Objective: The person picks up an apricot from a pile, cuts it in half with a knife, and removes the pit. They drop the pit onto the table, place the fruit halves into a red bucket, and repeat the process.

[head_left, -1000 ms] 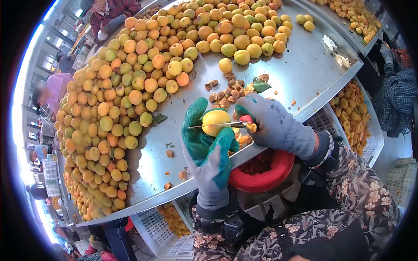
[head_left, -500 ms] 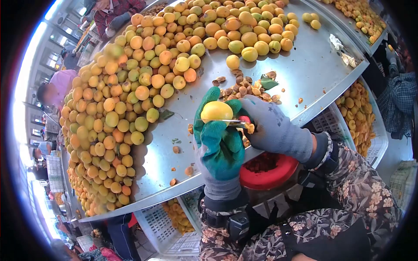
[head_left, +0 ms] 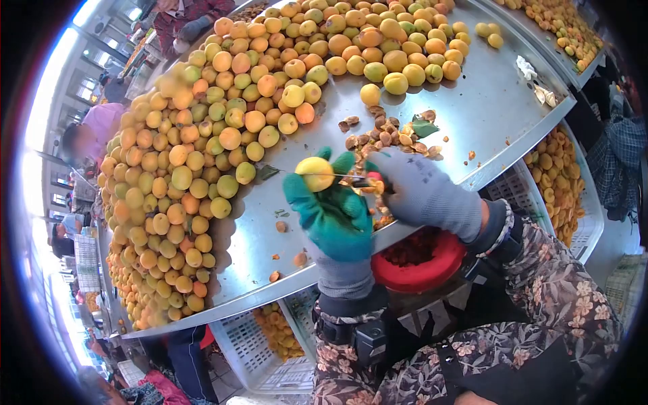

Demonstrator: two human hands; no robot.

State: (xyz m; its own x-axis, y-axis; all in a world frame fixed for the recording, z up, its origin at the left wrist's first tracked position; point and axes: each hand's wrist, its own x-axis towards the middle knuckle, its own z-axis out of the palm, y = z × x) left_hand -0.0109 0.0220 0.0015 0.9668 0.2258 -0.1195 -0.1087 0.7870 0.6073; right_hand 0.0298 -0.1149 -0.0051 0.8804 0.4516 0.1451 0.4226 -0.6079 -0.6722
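Note:
A yellow apricot [head_left: 314, 174] is pinched in the fingers of my left hand [head_left: 332, 217], which wears a green-coated grey glove. My right hand [head_left: 426, 190], in a grey glove, is wrapped round a small knife [head_left: 351, 176]. Its thin blade points left and meets the apricot; a bit of red handle shows at my fingers. Scraps of orange flesh cling near the handle end of the blade. Just beyond both hands lies a pile of brown apricot stones [head_left: 386, 133] with a green leaf [head_left: 424, 127] beside it.
A big heap of apricots [head_left: 196, 169] covers the left and far side of the metal table [head_left: 496, 94]. Below the near edge are a red-rimmed bucket [head_left: 442, 266] and white crates [head_left: 246, 347] holding apricot pieces. Other people [head_left: 192, 23] are around the tables.
My left hand has shifted left, its fingers spread wider around the apricot. More of the blade and the clinging scraps show. My right hand has moved slightly, still gripping the knife.

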